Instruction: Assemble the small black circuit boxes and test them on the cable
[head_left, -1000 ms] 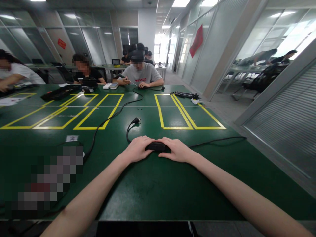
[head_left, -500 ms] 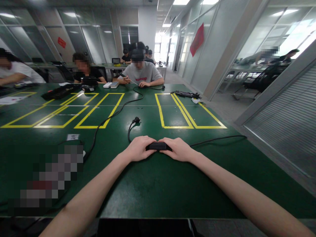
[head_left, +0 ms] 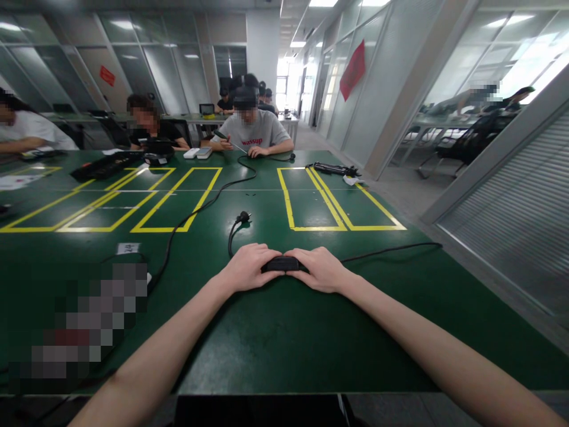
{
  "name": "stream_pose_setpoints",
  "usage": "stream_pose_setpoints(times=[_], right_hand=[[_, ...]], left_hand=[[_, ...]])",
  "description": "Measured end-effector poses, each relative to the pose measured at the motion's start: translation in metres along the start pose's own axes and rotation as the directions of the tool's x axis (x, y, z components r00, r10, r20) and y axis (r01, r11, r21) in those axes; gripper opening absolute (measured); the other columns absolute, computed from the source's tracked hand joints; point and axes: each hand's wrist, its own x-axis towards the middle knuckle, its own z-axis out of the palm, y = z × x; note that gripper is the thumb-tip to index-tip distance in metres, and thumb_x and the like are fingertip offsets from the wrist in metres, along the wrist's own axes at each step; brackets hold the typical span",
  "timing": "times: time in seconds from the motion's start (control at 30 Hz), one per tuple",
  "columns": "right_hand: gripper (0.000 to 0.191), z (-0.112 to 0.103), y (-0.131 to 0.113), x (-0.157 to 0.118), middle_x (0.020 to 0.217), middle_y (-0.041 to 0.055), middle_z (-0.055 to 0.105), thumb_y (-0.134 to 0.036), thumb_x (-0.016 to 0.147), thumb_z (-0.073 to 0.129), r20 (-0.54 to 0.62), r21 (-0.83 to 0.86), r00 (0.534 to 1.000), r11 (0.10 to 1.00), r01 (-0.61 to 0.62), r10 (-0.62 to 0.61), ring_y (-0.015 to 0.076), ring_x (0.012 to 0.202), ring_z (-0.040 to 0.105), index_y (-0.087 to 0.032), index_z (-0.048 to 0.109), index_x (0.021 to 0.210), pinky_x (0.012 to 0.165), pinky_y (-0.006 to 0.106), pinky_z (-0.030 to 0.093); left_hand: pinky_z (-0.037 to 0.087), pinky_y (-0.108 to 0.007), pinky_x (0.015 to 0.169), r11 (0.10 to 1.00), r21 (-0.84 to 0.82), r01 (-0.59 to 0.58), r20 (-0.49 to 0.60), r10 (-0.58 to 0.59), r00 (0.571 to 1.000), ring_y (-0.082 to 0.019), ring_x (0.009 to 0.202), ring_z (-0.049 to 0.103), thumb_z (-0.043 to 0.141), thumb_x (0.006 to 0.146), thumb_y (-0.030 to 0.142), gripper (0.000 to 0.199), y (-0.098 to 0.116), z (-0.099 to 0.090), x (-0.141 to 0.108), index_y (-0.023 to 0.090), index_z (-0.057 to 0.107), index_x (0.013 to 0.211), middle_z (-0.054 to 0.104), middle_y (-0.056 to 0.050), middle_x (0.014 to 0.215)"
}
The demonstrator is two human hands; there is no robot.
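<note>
A black power adapter (head_left: 285, 264) is held level just above or on the green table, gripped from both ends. My left hand (head_left: 249, 267) closes round its left end, thumb toward me and fingers behind. My right hand (head_left: 320, 270) has the right end in the same way, and the fingertips of both hands nearly meet. Beyond my left hand lies a black plug (head_left: 243, 217) with its cable curving back toward that hand. From my right hand a thin black cable (head_left: 391, 251) runs off to the right.
On the green table (head_left: 249, 356) are yellow tape outlines, a long black cable (head_left: 169, 243), a blurred-out object at left, a white label (head_left: 128, 248) and a folded black tripod (head_left: 333, 169). Across the table a person (head_left: 255, 130) holds a tool; two other people sit further left.
The view has shifted very slightly. Both hands keep the same grip on the adapter. Across the table, the person's hands have moved a little.
</note>
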Motion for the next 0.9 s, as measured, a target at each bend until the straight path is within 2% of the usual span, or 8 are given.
stream_pose_setpoints(times=[0.33,0.5,0.57,0.63,0.7,0.73,0.83,0.9], right_hand=[[0.039,0.0023,0.0022,-0.0011,0.109,0.0128,0.076,-0.046,0.101,0.053,-0.041,0.050,0.999,0.999,0.023,-0.021,0.0267,0.092,0.074,-0.017,0.064,0.126,0.078,0.036,0.053],[0.042,0.0016,0.0002,-0.0015,0.111,0.0129,0.075,-0.048,0.096,0.060,-0.084,0.227,0.996,0.974,0.013,0.006,0.0274,0.097,0.072,-0.017,0.067,0.124,0.081,0.037,0.054],[0.047,0.0003,0.0022,-0.0015,0.107,0.0120,0.075,-0.054,0.098,0.054,-0.074,0.421,0.993,0.905,-0.052,0.091,0.0225,0.083,0.070,-0.017,0.068,0.122,0.072,0.033,0.054],[0.054,-0.0002,0.0053,-0.0012,0.095,0.0092,0.075,-0.059,0.101,0.042,0.064,0.620,0.983,0.765,-0.174,0.172,0.0144,0.057,0.060,-0.015,0.070,0.113,0.053,0.027,0.047],[0.057,0.0009,0.0076,-0.0009,0.082,0.0046,0.070,-0.062,0.101,0.041,0.205,0.712,0.963,0.649,-0.268,0.172,0.0096,0.044,0.047,-0.013,0.070,0.110,0.045,0.025,0.038],[0.055,0.0022,0.0080,-0.0009,0.078,0.0027,0.068,-0.062,0.099,0.047,0.211,0.719,0.962,0.638,-0.274,0.174,0.0093,0.045,0.046,-0.013,0.069,0.111,0.044,0.024,0.037],[0.041,0.0070,0.0057,-0.0013,0.084,0.0032,0.068,-0.048,0.093,0.064,-0.028,0.572,0.978,0.806,-0.155,0.208,0.0146,0.061,0.058,-0.016,0.067,0.118,0.057,0.027,0.046],[0.031,0.0090,0.0032,-0.0017,0.094,0.0072,0.069,-0.037,0.092,0.066,-0.195,0.340,0.974,0.939,-0.041,0.114,0.0200,0.077,0.064,-0.018,0.067,0.117,0.069,0.031,0.050]], left_hand=[[0.052,-0.033,0.080,1.000,0.004,0.002,-0.020,-0.002,1.000,-0.023,0.088,0.070,0.062,0.098,0.044,0.035,0.0037,0.0009,0.0019,0.017,0.068,0.121,0.075,-0.008,0.098],[0.052,-0.034,0.081,0.998,0.057,-0.012,-0.020,0.013,1.000,-0.023,0.089,0.070,0.063,0.098,0.036,0.030,0.0027,0.0037,0.0003,0.017,0.068,0.121,0.077,-0.008,0.101],[0.052,-0.036,0.086,0.993,0.108,-0.056,-0.035,0.060,0.998,-0.023,0.097,0.070,0.060,0.100,0.033,0.034,0.0008,0.0057,0.0001,0.018,0.064,0.130,0.076,-0.011,0.115],[0.051,-0.037,0.090,0.980,0.164,-0.110,-0.045,0.118,0.992,-0.024,0.105,0.069,0.057,0.101,0.028,0.038,-0.0008,0.0073,0.0008,0.019,0.059,0.137,0.071,-0.012,0.130],[0.051,-0.039,0.093,0.969,0.206,-0.135,-0.053,0.149,0.987,-0.024,0.110,0.067,0.055,0.100,0.022,0.041,-0.0010,0.0079,0.0019,0.021,0.055,0.142,0.066,-0.012,0.141],[0.051,-0.039,0.094,0.968,0.215,-0.131,-0.057,0.146,0.988,-0.024,0.112,0.067,0.054,0.100,0.020,0.044,-0.0006,0.0077,0.0024,0.021,0.053,0.144,0.064,-0.012,0.143],[0.052,-0.040,0.093,0.983,0.171,-0.060,-0.057,0.071,0.996,-0.026,0.112,0.068,0.062,0.097,0.032,0.056,0.0019,0.0059,0.0027,0.019,0.047,0.150,0.067,-0.014,0.137],[0.054,-0.038,0.089,0.994,0.110,-0.006,-0.035,0.010,0.999,-0.027,0.104,0.070,0.066,0.095,0.041,0.056,0.0030,0.0045,0.0020,0.016,0.054,0.143,0.074,-0.013,0.121]])
